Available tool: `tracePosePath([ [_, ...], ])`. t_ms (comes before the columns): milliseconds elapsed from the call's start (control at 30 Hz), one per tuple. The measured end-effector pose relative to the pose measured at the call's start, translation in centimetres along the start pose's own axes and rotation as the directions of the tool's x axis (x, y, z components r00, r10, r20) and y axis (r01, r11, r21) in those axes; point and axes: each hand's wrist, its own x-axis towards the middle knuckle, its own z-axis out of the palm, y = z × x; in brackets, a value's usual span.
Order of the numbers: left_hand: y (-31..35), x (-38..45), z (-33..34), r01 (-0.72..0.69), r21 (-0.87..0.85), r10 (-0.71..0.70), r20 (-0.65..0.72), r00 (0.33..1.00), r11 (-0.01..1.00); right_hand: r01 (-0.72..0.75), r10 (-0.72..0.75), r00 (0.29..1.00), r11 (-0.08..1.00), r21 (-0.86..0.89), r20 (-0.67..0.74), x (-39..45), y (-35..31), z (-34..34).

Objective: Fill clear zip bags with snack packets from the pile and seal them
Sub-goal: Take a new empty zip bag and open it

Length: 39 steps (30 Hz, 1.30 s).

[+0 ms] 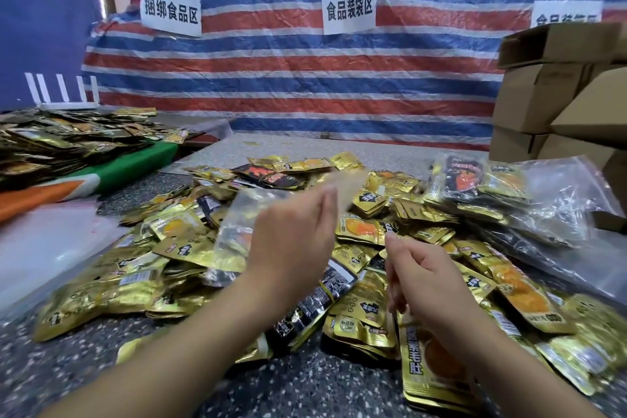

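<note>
A big pile of gold and black snack packets covers the speckled table. My left hand is raised over the pile's middle and holds a clear zip bag; the bag's blurred top edge runs up and right past my fingertips. My right hand hovers lower and to the right, index finger pointing toward the bag and the other fingers curled. A blurred stack of gold snack packets hangs under that hand, apparently gripped by the curled fingers. The bag looks empty.
Filled clear bags and flat empty ones lie at the right, in front of stacked cardboard boxes. A second heap of packets sits on a green and orange surface at the left. A striped tarp with paper signs hangs behind.
</note>
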Motion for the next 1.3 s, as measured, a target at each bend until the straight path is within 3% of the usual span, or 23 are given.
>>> tracePosePath([
  [167, 0.5, -3.8, 1.2, 0.003, -0.148, 0.027, 0.200, 0.979, 0.989, -0.340, 0.324, 0.940, 0.905, 0.257, 0.103, 0.4, -0.5, 0.2],
  [233, 0.8, -4.4, 1.2, -0.008, -0.170, 0.055, 0.276, 0.960, 0.985, -0.405, 0.385, 0.914, 0.865, 0.295, 0.125, 0.5, -0.5, 0.2],
  [400, 1.5, -4.2, 0.4, -0.143, -0.189, 0.195, 0.294, 0.936, 0.972, -0.493, 0.475, 0.868, 0.791, 0.362, 0.143, 0.3, -0.8, -0.7],
  [633, 1.8, -3.3, -0.5, -0.354, -0.143, 0.382, 0.352, 0.855, 0.924, -0.396, 0.393, 0.912, 0.762, 0.512, 0.120, 0.5, -1.3, -1.5],
  [733, 1.9, -3.5, -0.8, -0.318, -0.095, 0.327, 0.431, 0.841, 0.943, -0.273, 0.299, 0.952, 0.724, 0.634, 0.069, 0.5, -1.8, -2.0],
  [800, 2.0, -3.7, -0.7, -0.211, -0.114, 0.240, 0.468, 0.850, 0.971, -0.153, 0.214, 0.977, 0.755, 0.638, -0.019, 0.5, -1.9, -2.3],
  [867, 1.9, -3.7, -0.6, -0.087, -0.169, 0.157, 0.466, 0.871, 0.982, 0.032, 0.065, 0.981, 0.877, 0.479, -0.185, 0.2, -1.8, -2.4],
  [933, 1.9, -3.7, -0.5, -0.040, -0.195, 0.114, 0.389, 0.914, 0.980, 0.306, -0.271, 0.903, 0.951, 0.054, -0.334, -0.1, -1.6, -2.5],
  [1000, 1.9, -3.6, -0.3, -0.061, -0.189, 0.113, 0.280, 0.954, 0.980, 0.495, -0.618, 0.733, 0.771, -0.402, -0.283, -0.2, -1.4, -2.6],
  [1067, 1.7, -3.4, -0.3, -0.072, -0.195, 0.114, 0.214, 0.970, 0.978, 0.552, -0.737, 0.661, 0.604, -0.575, -0.140, -0.2, -1.4, -2.4],
  [1133, 1.6, -3.3, -0.3, -0.071, -0.229, 0.123, 0.223, 0.967, 0.971, 0.563, -0.714, 0.696, 0.606, -0.561, -0.073, -0.4, -1.4, -1.9],
  [1167, 1.6, -3.3, -0.3, -0.073, -0.239, 0.132, 0.241, 0.961, 0.968, 0.552, -0.671, 0.737, 0.665, -0.503, -0.080, -0.6, -1.5, -1.5],
  [1233, 1.6, -3.4, -0.1, -0.069, -0.249, 0.144, 0.297, 0.944, 0.966, 0.449, -0.487, 0.865, 0.858, -0.249, -0.119, -1.0, -1.8, -0.8],
  [1300, 1.4, -3.5, 0.1, -0.040, -0.277, 0.137, 0.339, 0.931, 0.960, 0.296, -0.295, 0.952, 0.955, -0.002, -0.088, -1.1, -1.9, -0.3],
])
